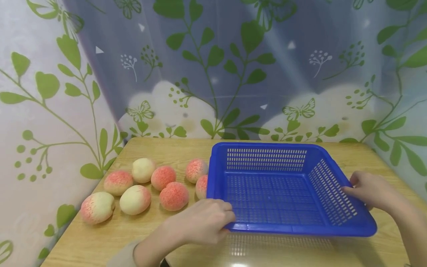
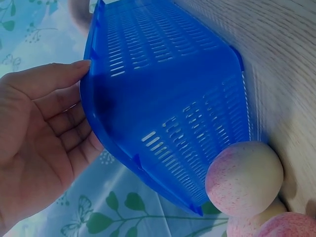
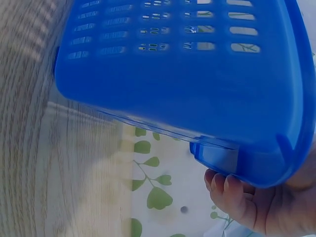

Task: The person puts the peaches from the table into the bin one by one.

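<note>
A blue plastic basket (image 1: 290, 228) with slotted walls stands on the right half of the table, nothing inside it. My left hand (image 1: 208, 221) pinches its rim at the near left corner; in the left wrist view the thumb lies on the rim and the fingers bend beneath. At the right side, my right hand (image 1: 370, 188) grips the opposite rim, thumb over the top and fingertips (image 3: 232, 185) under the lip. Whether the basket's base fully touches the table, I cannot tell. One peach (image 1: 201, 187) is partly hidden behind the basket's left wall.
Several pink and cream peaches lie loose on the left of the wooden table (image 1: 100, 241), among them a pale one (image 1: 143, 170) and a red one (image 1: 174, 196). A leaf-patterned curtain (image 1: 213, 74) hangs behind the table and along its sides.
</note>
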Available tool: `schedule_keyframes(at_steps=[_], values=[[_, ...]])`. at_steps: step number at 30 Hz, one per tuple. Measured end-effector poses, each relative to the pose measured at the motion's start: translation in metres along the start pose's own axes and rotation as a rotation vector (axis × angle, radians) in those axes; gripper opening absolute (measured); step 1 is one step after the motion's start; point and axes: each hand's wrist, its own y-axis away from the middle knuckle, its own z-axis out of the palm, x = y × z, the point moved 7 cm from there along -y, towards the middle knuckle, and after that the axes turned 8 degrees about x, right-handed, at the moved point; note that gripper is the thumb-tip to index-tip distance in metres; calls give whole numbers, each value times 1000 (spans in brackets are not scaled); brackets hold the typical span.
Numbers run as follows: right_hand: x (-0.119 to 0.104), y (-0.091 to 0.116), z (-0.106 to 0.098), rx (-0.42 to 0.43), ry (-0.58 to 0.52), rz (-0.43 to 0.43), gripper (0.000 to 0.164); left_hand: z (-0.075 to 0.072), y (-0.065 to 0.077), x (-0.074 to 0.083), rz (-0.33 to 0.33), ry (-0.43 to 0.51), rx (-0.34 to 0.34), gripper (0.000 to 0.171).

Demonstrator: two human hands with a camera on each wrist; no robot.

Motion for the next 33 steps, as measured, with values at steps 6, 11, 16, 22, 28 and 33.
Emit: schedule_keyframes(at_steps=[6,11,16,22,28,33], values=[[-7,-2,0,4,0,-10,43,-4,4,-2,-14,8,-15,3],[-9,-2,1,-5,-5,-1,45,-4,5,-3,-22,14,-36,6],[-10,-1,3,-8,-2,-8,44,-3,5,-3,-28,32,-65,10],[-10,0,6,-2,-13,0,51,-4,5,-3,-52,49,-103,15],[-10,-1,7,-1,-21,9,54,-5,8,-4,-61,57,-115,15],[-8,-1,8,-4,-25,16,55,-6,13,-7,-64,111,-120,9]])
